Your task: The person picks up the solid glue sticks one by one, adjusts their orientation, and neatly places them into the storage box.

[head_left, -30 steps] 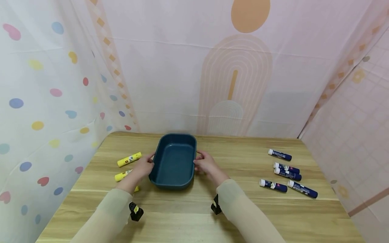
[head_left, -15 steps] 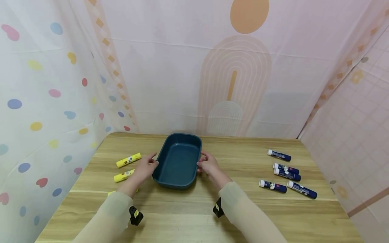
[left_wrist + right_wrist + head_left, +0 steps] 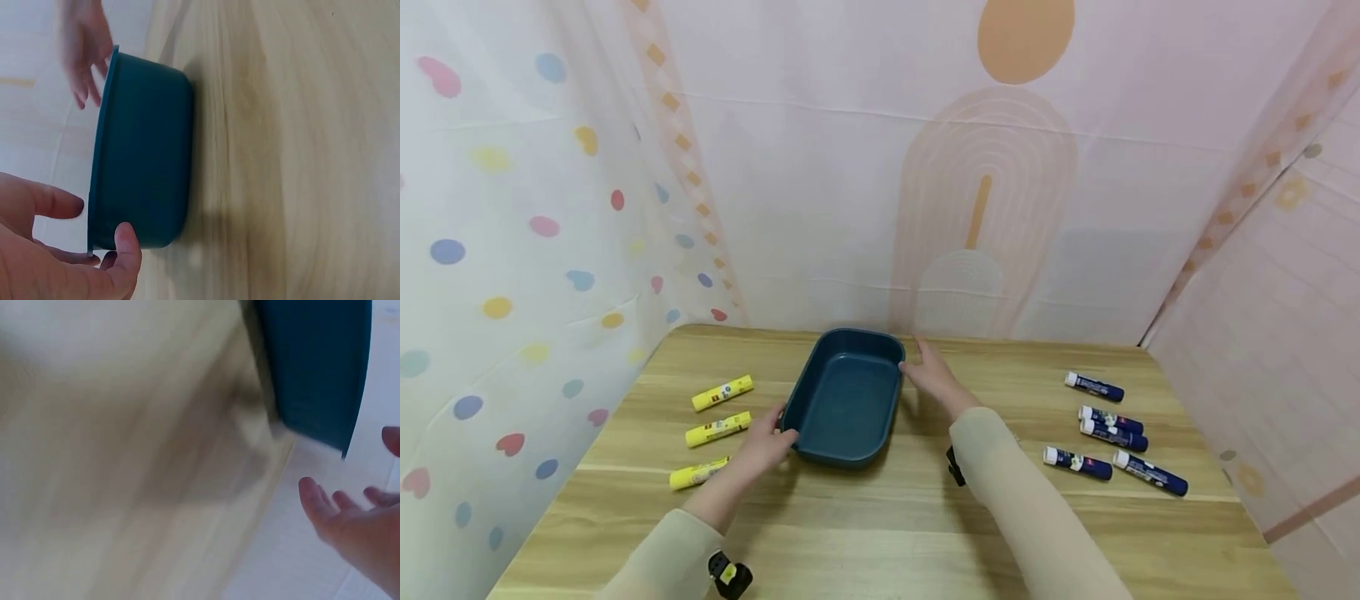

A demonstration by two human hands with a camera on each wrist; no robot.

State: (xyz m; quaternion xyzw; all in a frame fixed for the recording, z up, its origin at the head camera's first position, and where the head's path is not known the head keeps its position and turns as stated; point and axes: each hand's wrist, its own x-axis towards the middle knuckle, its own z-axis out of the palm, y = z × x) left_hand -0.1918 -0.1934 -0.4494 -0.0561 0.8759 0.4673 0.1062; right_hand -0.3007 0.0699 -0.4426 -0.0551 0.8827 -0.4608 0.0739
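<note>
A dark teal rectangular tray (image 3: pixel 850 404) with rounded corners and raised walls stands on the wooden table, nothing inside it. My left hand (image 3: pixel 766 442) holds its near left corner. In the left wrist view, the thumb (image 3: pixel 127 240) lies against the outer wall, with other fingers around the rim. My right hand (image 3: pixel 931 371) is beside the far right corner, fingers spread and extended. The right wrist view shows a gap between these fingers (image 3: pixel 315 500) and the tray wall (image 3: pixel 315 369).
Several yellow glue sticks (image 3: pixel 718 429) lie left of the tray, near the left forearm. Several dark blue glue sticks with white caps (image 3: pixel 1077 462) lie scattered at the right. A patterned curtain (image 3: pixel 820 208) hangs behind the table's back edge.
The tray has shifted a little to the right. My right hand has moved from its right side toward the far corner, and my left hand has slid to the near left corner.
</note>
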